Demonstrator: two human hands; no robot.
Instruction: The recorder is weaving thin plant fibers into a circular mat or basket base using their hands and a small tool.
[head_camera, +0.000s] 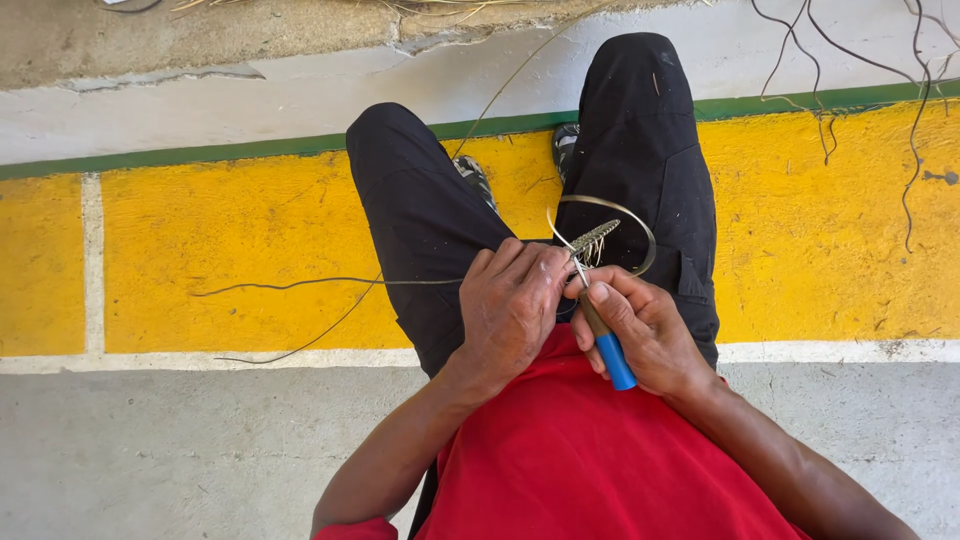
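Observation:
My left hand is closed around the near end of a small woven plant-fibre piece, which sticks out above my fingers over my lap. A flat fibre strip loops from it in an arc over my right thigh. My right hand grips a thin metal-tipped tool with a blue handle, its point touching the woven piece beside my left fingers. A long thin fibre strand trails from my left hand out to the left.
I sit with black-trousered legs over a yellow painted wall face with a green stripe above. Grey concrete ledge lies under me. Dark loose strands hang at the upper right.

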